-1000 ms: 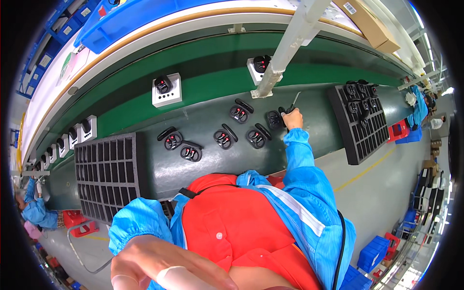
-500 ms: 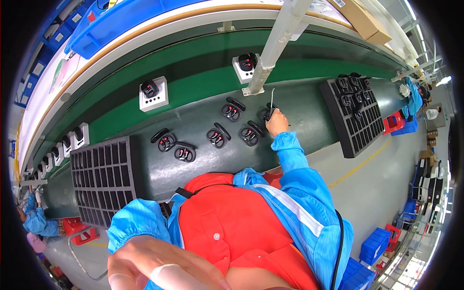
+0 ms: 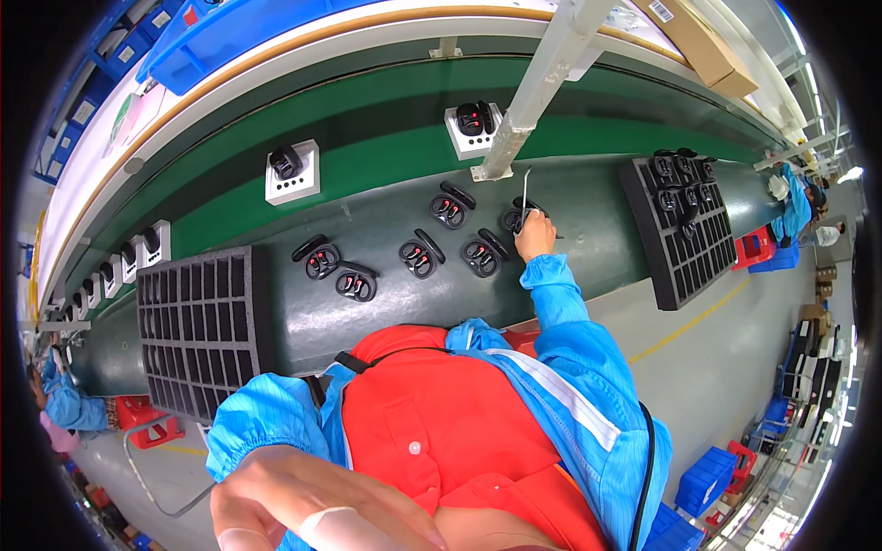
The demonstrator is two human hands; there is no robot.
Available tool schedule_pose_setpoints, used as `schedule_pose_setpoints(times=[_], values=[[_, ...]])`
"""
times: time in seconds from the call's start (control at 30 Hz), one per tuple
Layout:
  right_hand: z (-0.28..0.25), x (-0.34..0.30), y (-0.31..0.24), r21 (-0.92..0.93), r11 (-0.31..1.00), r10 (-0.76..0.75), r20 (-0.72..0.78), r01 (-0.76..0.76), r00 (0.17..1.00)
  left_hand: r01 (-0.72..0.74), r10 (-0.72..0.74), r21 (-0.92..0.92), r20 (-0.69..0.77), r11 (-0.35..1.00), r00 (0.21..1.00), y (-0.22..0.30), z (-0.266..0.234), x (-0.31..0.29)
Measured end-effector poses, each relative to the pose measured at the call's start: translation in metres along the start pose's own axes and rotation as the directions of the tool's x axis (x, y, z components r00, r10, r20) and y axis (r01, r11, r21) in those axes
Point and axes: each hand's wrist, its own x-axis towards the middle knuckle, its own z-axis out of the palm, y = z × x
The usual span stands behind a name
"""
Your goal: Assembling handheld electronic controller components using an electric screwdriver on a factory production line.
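Observation:
My right hand (image 3: 535, 235) is closed around a thin metal tool with a bent tip (image 3: 525, 189), which points away from me. Right beside those fingers lies an open black earbud case (image 3: 512, 220), partly covered by the hand. My left hand (image 3: 312, 500) is raised large at the lower edge, with pale covers on some fingers; its fingertips are cut off, so its grip is hidden. To the left on the dark green bench, several open black cases (image 3: 448, 211) hold earbuds with small red lights. One such case (image 3: 356, 283) sits nearest my body.
A grey foam tray (image 3: 197, 321) with open slots lies at the left; another foam tray (image 3: 680, 248) at the right carries several cases. White stands (image 3: 292, 174) line the green back wall. A metal post (image 3: 542, 87) rises behind the bench. Other people sit at both far ends.
The view has shifted slightly, so the bench things appear a little further right. My right hand stays at the same case with the metal tool; my left hand is still raised.

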Motion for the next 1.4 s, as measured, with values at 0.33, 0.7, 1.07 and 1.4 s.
schedule_pose_setpoints(times=[0.33, 0.7, 1.07, 1.4], values=[[-0.008, -0.007, 0.002, 0.038, 0.997, -0.063, -0.056, 0.066, 0.996, 0.081, -0.080, 0.051, -0.019, 0.995, 0.997, 0.006, 0.004, -0.036], [-0.045, -0.008, 0.013, 0.354, 0.933, 0.058, 0.026, -0.063, 0.998, 0.134, -0.132, 0.048, -0.042, 0.990, 0.990, 0.017, -0.009, -0.034], [-0.126, -0.026, -0.070, 0.759, 0.648, -0.407, 0.272, 0.066, 0.872, 0.805, 0.373, 0.244, -0.927, 0.540, 0.030, 0.042, -0.195, -0.240], [-0.139, -0.072, -0.175, 0.762, 0.628, -0.603, 0.349, 0.157, 0.717, 0.923, 0.803, -0.135, -0.459, 0.360, -0.380, 0.173, -0.213, -0.514]])
